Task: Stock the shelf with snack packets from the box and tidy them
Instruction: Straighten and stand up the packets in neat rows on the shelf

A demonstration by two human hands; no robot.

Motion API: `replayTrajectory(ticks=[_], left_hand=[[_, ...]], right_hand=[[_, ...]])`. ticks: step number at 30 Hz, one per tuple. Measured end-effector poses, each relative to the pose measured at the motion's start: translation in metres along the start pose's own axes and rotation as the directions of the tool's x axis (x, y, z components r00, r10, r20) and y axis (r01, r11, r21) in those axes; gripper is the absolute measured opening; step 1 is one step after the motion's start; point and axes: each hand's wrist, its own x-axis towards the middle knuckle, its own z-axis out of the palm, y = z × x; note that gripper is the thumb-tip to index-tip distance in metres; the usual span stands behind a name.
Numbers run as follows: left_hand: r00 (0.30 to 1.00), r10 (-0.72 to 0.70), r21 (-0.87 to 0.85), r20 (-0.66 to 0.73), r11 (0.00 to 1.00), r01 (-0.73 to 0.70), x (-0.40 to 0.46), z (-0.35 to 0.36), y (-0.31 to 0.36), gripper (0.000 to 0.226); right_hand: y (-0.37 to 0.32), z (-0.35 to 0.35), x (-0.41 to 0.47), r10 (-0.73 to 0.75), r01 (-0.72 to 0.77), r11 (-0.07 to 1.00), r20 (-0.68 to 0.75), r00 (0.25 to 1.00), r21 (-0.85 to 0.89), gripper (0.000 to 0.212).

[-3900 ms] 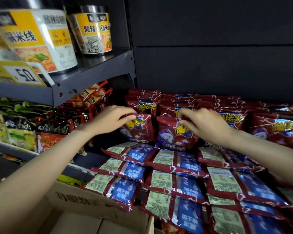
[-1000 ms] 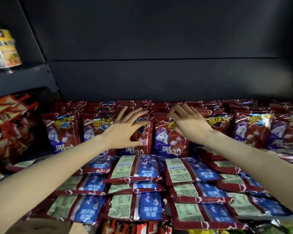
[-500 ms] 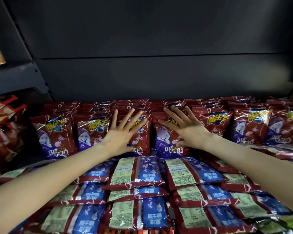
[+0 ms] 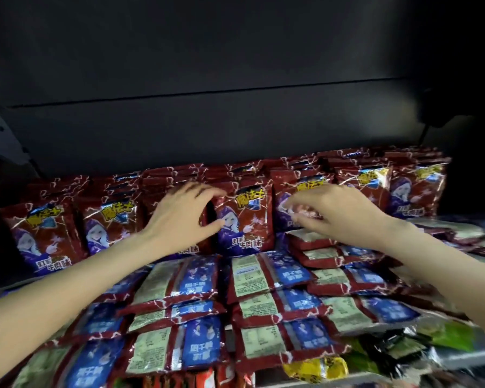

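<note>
Fingers (image 4: 207, 191) of our left hand (image 4: 177, 219) curl around the edge of an upright red packet (image 4: 244, 219), its long axis vertical, front facing us. Our right hand (image 4: 333, 217) looks curled on the neighbouring packet (image 4: 300, 191); blurred. Below our fingertips, glossy crinkled foil packets (image 4: 266, 275) lie flat, backs up, under a dark shelf panel (image 4: 207, 65).

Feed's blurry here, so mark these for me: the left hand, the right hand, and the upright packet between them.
left hand (image 4: 177, 219), head view, on the back of the hand.
right hand (image 4: 339, 214), head view, on the back of the hand.
upright packet (image 4: 245, 219), head view, on its printed front face.
</note>
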Motion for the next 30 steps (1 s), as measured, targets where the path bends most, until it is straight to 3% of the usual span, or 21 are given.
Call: replayTrajectory(ticks=[2, 5, 9, 13, 16, 24, 30], left_hand=[[0.996, 0.003, -0.216, 0.092, 0.976, 0.017, 0.012, -0.010, 0.034, 0.034], [0.978, 0.111, -0.414, 0.180, 0.910, -0.027, 0.031, -0.010, 0.086, 0.029], [0.934, 0.231, -0.313, 0.272, 0.939, -0.141, 0.053, 0.016, 0.133, 0.033], [0.888, 0.218, -0.252, 0.405, 0.960, -0.120, 0.064, 0.039, 0.153, 0.039], [0.847, 0.205, -0.279, 0.490, 0.958, -0.071, 0.066, 0.049, 0.156, 0.046], [0.771, 0.278, -0.303, 0.572, 0.946, -0.117, 0.086, 0.063, 0.153, 0.053], [0.722, 0.358, -0.347, 0.591, 0.922, -0.173, 0.090, 0.059, 0.144, 0.050]], right_hand=[[0.013, -0.023, -0.026, 0.049, -0.048, 0.999, 0.116, 0.992, -0.011, 0.024], [0.041, -0.046, -0.057, 0.069, -0.056, 0.996, 0.210, 0.975, -0.066, 0.020], [0.089, -0.047, -0.089, 0.122, -0.100, 0.991, 0.286, 0.950, -0.091, 0.025], [0.115, -0.037, -0.107, 0.155, -0.158, 0.987, 0.431, 0.889, -0.029, 0.055], [0.124, -0.030, -0.109, 0.169, -0.167, 0.985, 0.470, 0.866, -0.045, 0.063], [0.148, -0.005, -0.095, 0.099, -0.121, 0.993, 0.506, 0.857, 0.012, 0.041], [0.150, -0.019, -0.095, 0.089, -0.190, 0.973, 0.554, 0.828, 0.128, 0.034]])
